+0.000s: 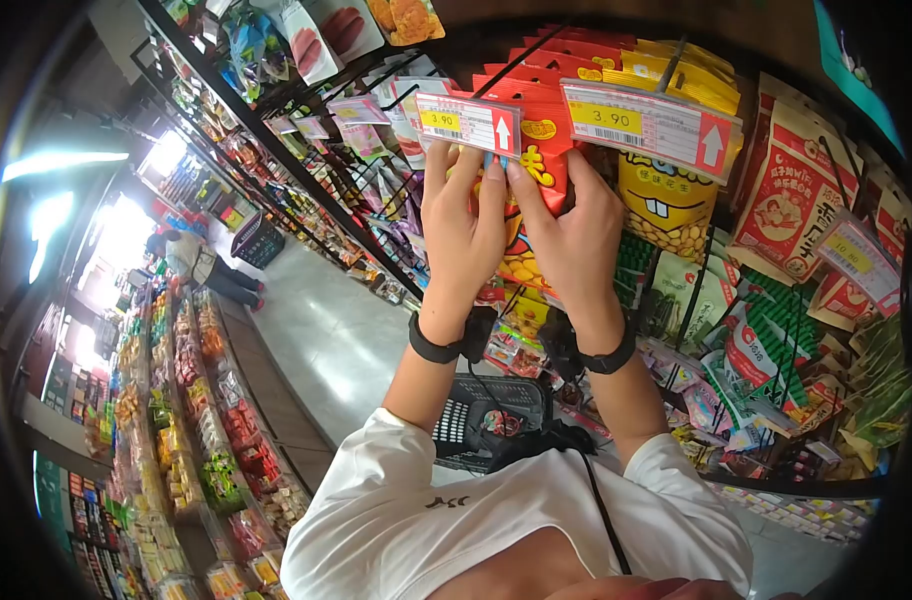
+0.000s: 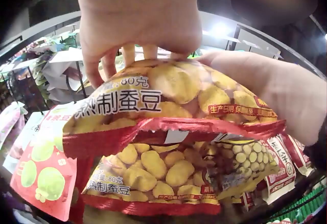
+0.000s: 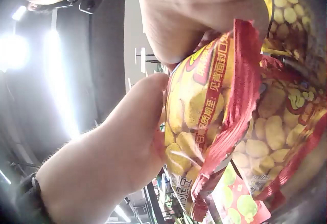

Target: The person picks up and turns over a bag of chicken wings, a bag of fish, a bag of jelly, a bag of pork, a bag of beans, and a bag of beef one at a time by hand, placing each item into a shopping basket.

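Observation:
A red and yellow bag of broad beans [image 1: 524, 262] hangs at the front of a row of like bags, tilted outward in the wrist views. My left hand [image 1: 463, 225] grips its left side near the top, thumb on the front. My right hand [image 1: 583, 235] holds the right side, its thumb beside the left one. Some fingertips are hidden behind the bag and a price tag [image 1: 468, 122]. In the left wrist view, a second broad bean bag [image 2: 153, 175] hangs close behind the held one.
Yellow peanut bags [image 1: 666, 205] hang to the right under another price tag [image 1: 646, 125], with red and cream packets [image 1: 791, 190] beyond. Below stands a dark shopping basket [image 1: 521, 395]. Left lies an aisle [image 1: 336, 320], with a person [image 1: 201, 265] far down it and snack shelves alongside.

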`<action>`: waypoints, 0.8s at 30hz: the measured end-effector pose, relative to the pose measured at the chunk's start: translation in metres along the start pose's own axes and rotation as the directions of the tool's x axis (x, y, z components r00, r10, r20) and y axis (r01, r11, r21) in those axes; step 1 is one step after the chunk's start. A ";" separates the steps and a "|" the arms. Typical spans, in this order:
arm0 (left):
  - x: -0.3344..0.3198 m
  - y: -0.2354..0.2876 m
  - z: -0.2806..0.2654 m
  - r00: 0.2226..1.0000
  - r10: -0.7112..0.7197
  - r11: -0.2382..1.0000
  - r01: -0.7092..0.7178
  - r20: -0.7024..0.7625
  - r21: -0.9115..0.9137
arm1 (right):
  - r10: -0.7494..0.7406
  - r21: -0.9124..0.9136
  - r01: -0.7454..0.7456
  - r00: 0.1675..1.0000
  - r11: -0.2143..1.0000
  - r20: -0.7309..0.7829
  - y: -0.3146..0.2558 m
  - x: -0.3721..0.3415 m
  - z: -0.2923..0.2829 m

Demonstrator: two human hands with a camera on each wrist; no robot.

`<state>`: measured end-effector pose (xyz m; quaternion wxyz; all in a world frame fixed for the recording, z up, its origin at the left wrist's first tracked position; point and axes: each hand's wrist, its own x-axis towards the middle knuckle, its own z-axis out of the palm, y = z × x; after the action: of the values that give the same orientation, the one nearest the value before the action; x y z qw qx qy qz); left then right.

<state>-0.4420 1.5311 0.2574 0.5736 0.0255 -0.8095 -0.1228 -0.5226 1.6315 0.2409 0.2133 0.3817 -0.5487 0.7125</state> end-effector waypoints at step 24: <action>0.006 -0.005 -0.005 1.000 -0.013 0.999 0.013 0.001 -0.053 | -0.088 -0.310 0.072 0.995 0.948 -0.037 0.000 0.040 0.011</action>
<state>-0.4393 1.5246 0.2632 0.5730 0.0155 -0.8060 -0.1479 -0.5437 1.6163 0.2735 0.3128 0.3475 -0.6316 0.6184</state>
